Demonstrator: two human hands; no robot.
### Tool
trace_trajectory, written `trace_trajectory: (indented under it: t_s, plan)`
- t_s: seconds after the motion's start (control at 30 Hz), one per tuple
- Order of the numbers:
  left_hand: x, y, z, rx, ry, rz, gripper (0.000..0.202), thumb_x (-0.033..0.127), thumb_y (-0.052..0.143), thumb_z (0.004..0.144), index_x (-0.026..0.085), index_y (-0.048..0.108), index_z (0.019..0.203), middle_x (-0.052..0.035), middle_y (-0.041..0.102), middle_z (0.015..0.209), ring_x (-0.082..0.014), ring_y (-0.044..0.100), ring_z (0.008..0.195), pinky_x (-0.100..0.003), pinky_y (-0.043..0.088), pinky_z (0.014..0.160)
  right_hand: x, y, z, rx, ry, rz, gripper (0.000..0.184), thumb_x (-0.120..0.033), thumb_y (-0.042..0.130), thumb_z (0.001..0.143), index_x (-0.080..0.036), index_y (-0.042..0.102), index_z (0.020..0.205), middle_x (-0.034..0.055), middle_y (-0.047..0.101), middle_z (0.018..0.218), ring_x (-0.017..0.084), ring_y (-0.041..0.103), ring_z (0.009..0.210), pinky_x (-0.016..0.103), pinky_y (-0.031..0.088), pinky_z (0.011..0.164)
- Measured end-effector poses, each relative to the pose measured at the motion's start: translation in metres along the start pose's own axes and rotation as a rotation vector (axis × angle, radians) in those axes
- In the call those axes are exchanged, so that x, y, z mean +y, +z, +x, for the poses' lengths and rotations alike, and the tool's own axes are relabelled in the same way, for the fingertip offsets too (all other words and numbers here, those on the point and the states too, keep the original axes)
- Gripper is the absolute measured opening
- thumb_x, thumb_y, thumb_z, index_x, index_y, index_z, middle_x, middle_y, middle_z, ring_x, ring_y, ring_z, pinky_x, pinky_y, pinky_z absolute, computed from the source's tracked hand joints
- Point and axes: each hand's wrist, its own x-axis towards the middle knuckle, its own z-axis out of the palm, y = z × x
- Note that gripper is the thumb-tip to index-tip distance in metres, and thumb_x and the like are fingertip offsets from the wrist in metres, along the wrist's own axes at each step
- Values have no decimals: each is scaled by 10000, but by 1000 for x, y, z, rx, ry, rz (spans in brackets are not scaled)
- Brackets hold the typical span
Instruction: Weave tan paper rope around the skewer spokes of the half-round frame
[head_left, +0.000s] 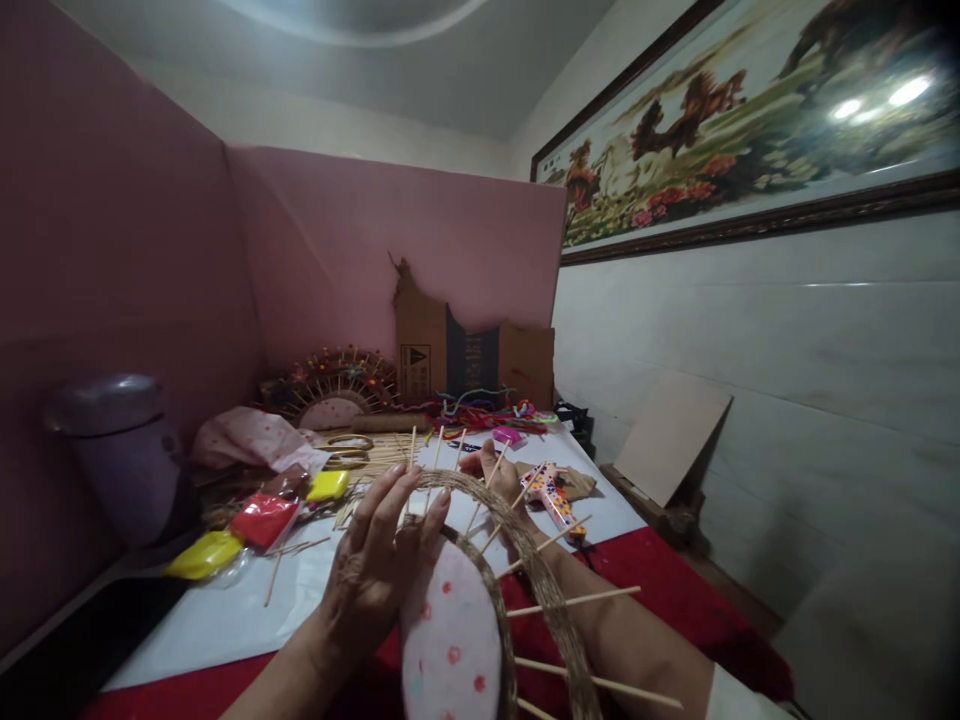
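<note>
My left hand (379, 560) rests with fingers stretched over the upper edge of a round woven piece (551, 610), a disc covered in white dotted cloth (448, 640) ringed by jute rope and radiating wooden sticks (574, 601). My right hand (501, 480) reaches behind the rim; its fingers are mostly hidden by the rope and sticks, and it seems to hold the rim from the far side. The piece stands tilted on the table in front of me.
White sheet (225, 620) over a red cloth (660, 570) covers the table. Yellow and red packets (259, 520), scissors (346, 443), loose sticks, a patterned glue gun (553, 495), coloured pipe cleaners (487, 405), a finished woven disc (334, 385), cardboard boxes (472, 355), a grey bin (124, 450) at left.
</note>
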Motion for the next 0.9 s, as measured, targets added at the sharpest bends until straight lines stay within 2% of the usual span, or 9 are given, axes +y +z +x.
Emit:
trace_trajectory:
  t_s: [0.17,0.33,0.53,0.9]
  plan:
    - [1,-1,0,5,-2,34,446,61,456,835,170,476,1267,-159,448,1284,-308,353,1259,-451,400,976,0,0,1,-11,-4,-11,573,-687,458,693,-146,619,597,36,571,537,125,481,462,232,333,417]
    - [-1,-2,2,-15,14,34,507,29,492,803,183,456,1285,-157,452,1274,-309,359,1254,-444,405,969,-1,1,-1,11,-32,-18,574,-661,432,745,-133,618,615,39,574,557,121,487,496,240,364,479]
    - [-1,-1,4,-5,39,69,534,37,524,795,195,441,1298,-152,459,1260,-299,373,1242,-428,399,966,-6,1,-3,19,-56,-37,599,-684,410,742,-139,617,605,44,577,563,136,505,521,252,376,495]
    - [3,-5,4,-38,17,-2,551,7,531,775,198,453,1285,-163,420,1301,-332,357,1246,-482,424,944,0,3,-3,21,-66,-9,563,-654,443,738,-138,617,595,21,560,528,96,462,454,222,365,465]
